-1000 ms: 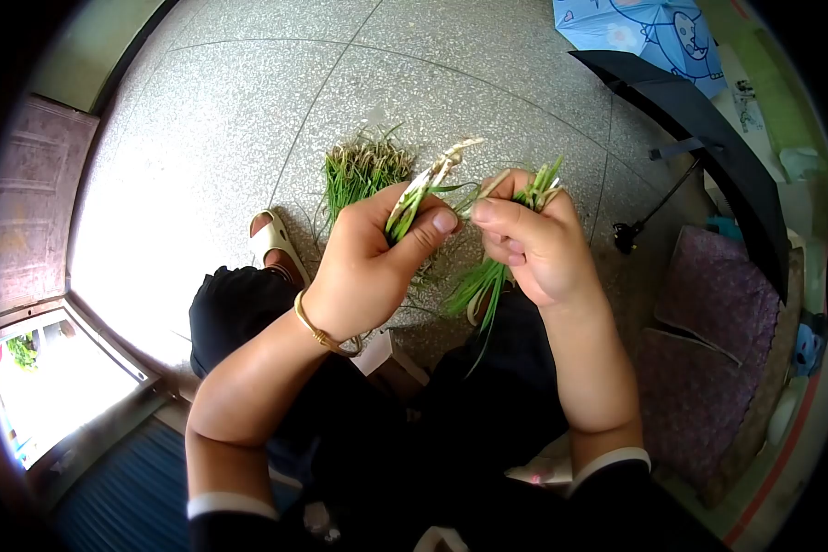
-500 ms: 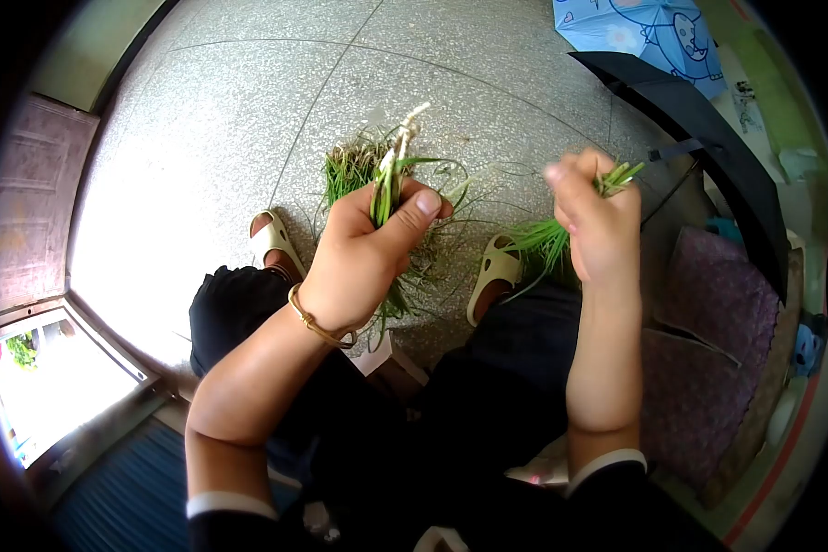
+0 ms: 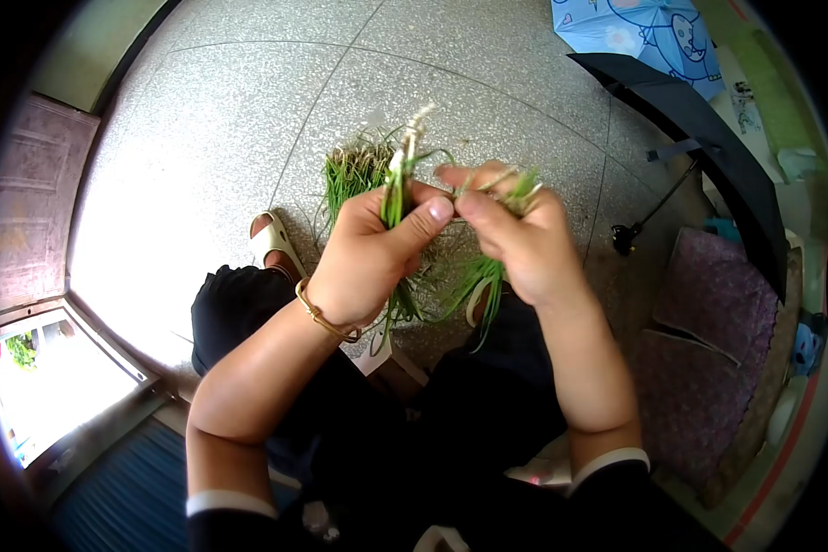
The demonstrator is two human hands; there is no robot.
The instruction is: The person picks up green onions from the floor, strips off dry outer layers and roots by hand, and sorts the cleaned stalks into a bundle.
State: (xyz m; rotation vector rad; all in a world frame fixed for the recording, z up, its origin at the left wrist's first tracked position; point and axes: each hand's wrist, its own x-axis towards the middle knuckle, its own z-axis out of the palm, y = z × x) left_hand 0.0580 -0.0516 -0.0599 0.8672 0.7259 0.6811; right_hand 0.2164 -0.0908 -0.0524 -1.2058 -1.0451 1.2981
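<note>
My left hand (image 3: 363, 258) is closed around a few chives (image 3: 396, 189), their pale root ends pointing up and green leaves hanging below the fist. A second bunch of chives (image 3: 484, 281) is gripped in my right hand (image 3: 534, 247), with cut-looking stalk ends above the fingers and leaves trailing down. The thumb and forefinger of my right hand are pinched close to my left thumb tip, at the edge of the left-hand chives. On the floor just beyond, a pile of chives (image 3: 350, 179) lies with brownish roots facing away, partly hidden behind my left hand.
Loose trimmings lie on the speckled floor (image 3: 239, 120) between my slippered feet. An open black umbrella (image 3: 699, 129) and a blue patterned umbrella (image 3: 635, 37) stand at the right, near a purple cushioned seat (image 3: 708, 340). A wooden door (image 3: 37, 202) is on the left.
My right hand has moved left with its chives, from out at the right to beside my left hand. My left hand has stayed nearly in place.
</note>
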